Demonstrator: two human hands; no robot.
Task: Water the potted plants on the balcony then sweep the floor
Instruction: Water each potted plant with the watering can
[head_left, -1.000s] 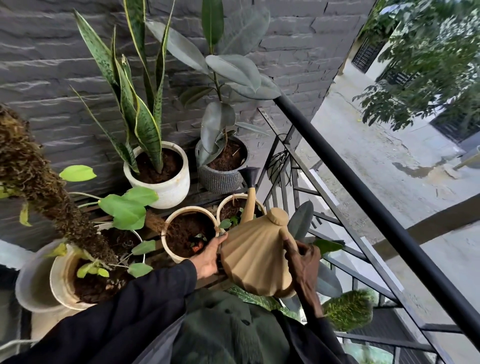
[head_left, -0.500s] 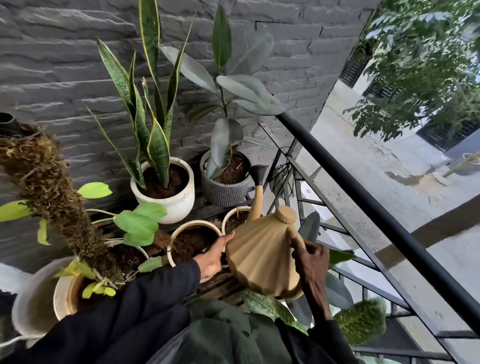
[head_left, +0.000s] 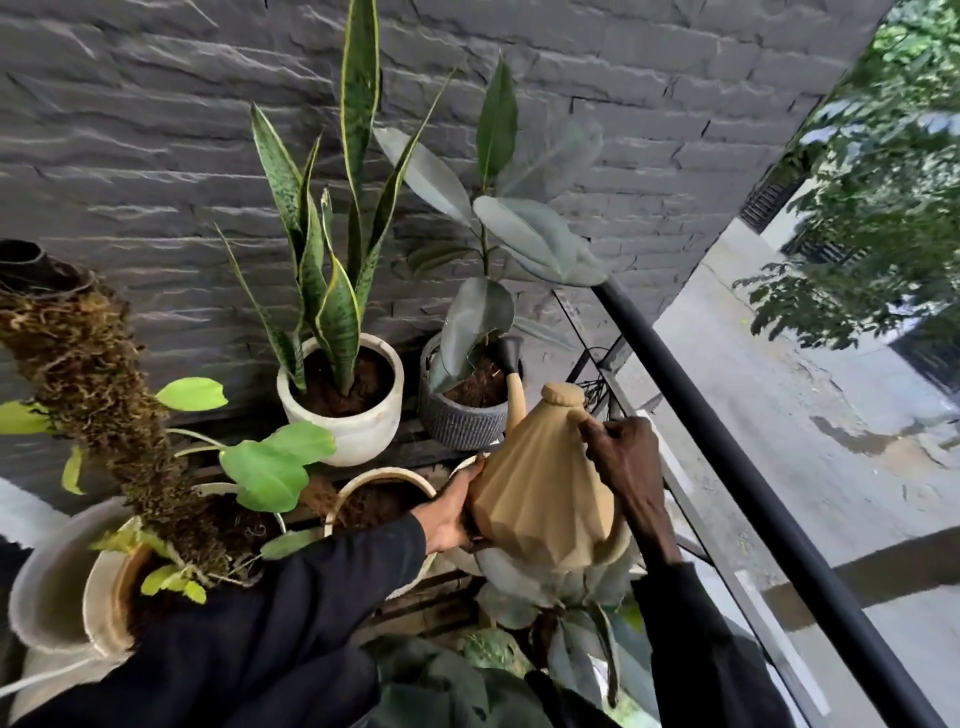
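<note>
- While the watering can (head_left: 540, 493) hung tilted between them, both hands were closed on it.
- Low on the can's left side, the left hand (head_left: 449, 512) cupped the body. Its thumb lay along a tan facet, and its other fingers were hidden behind the can.
- High on the can's right side, the right hand (head_left: 626, 467) gripped hard, its fingers (head_left: 589, 423) curled just below the knobbed lid. That hand covered the handle.
- Away from both hands rose the spout (head_left: 514, 392), its dark rose over the soil of the grey ribbed pot (head_left: 457, 426) that held a rubber plant. Whether water ran could not be told.
- Just beyond the left hand sat a cream pot (head_left: 387, 478) of dark soil, and farther beyond it a white pot (head_left: 358, 436) with a snake plant.
- Well out to the left of the left hand leaned a moss pole (head_left: 98, 415).
- Past the right hand's outer side ran the black railing (head_left: 727, 447).
</note>
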